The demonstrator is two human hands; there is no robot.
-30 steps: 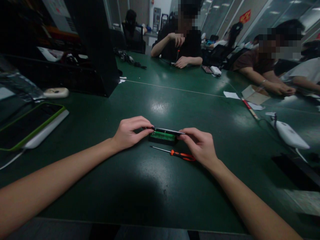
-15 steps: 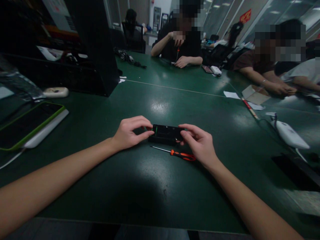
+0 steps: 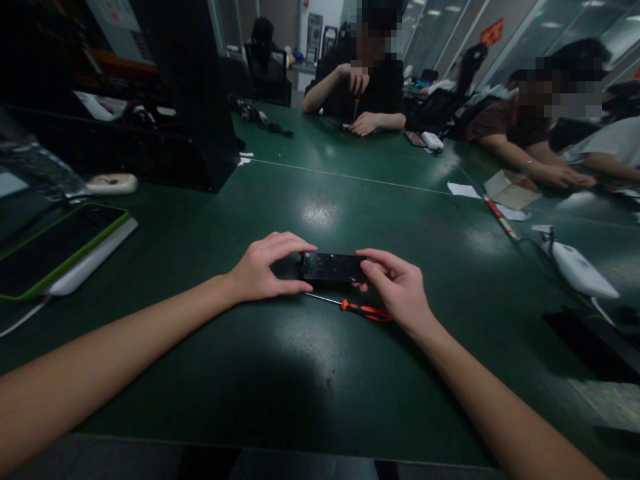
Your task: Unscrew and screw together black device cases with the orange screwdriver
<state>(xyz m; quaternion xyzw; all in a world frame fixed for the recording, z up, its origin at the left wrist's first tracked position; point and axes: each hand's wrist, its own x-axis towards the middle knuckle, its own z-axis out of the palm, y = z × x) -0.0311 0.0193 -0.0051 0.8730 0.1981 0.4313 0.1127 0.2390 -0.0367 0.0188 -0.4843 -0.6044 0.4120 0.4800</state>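
Observation:
A flat black rectangular box sits level between my hands above the green table, with small green marks at its left end. I cannot tell whether it touches the tabletop. My left hand spans the box's left end, index fingertip at the back edge and thumb at the front edge. At the right end, my right hand pinches the box between thumb and fingers. Just in front lies an orange-and-black screwdriver, its metal shaft pointing left and its tip near my left thumb.
To the left are a green-edged phone on a white block, a cream-coloured item and a black stand. On the right lie a white device with a cable and an open cardboard box. Other people sit across the table.
My left thumb and index finger have spread from a close pinch at the box's left end to its front and back edges. My right hand keeps its grip.

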